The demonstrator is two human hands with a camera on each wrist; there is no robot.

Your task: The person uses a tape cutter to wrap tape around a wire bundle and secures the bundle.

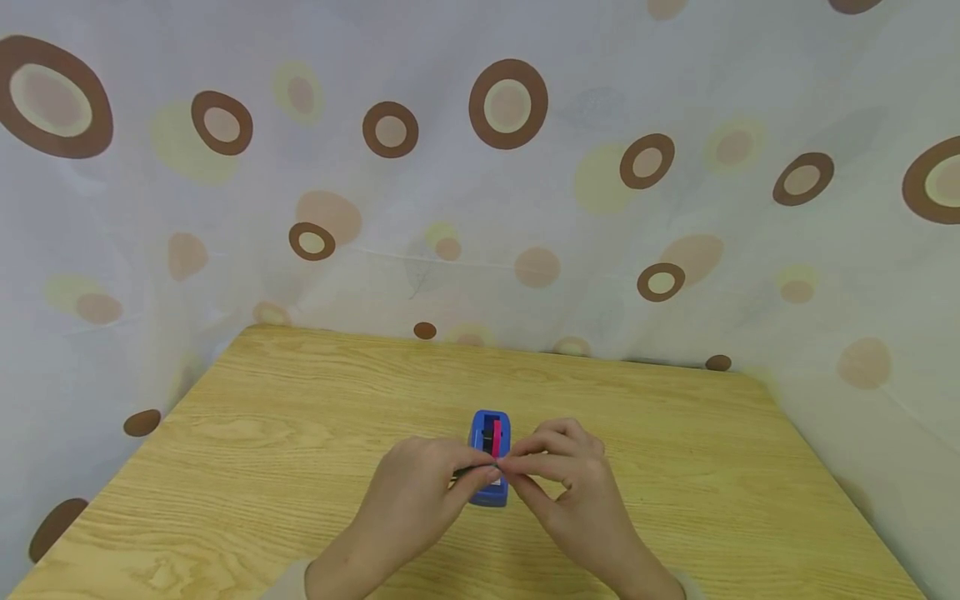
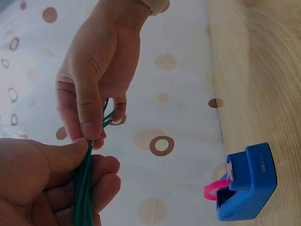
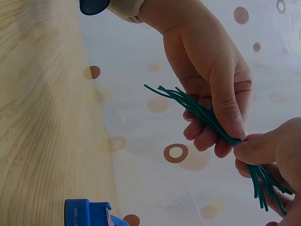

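My left hand [image 1: 416, 487] and right hand [image 1: 572, 479] meet fingertip to fingertip over the table. Between them is a bundle of thin green strands [image 3: 207, 115], pinched by thumb and fingers on both sides near its middle. Loose ends fan out past each hand in the right wrist view. In the left wrist view the bundle [image 2: 83, 188] runs down across the left fingers. Below and just beyond the hands stands a blue tape dispenser [image 1: 491, 500], its front partly covered by them. It carries a pink roll [image 2: 210, 190].
The wood-grain table [image 1: 300, 400] reaches back to a pale curtain [image 1: 450, 183] printed with brown and beige circles, which also hangs along both sides. A dark rounded object [image 3: 94, 4] sits beside the left sleeve in the right wrist view.
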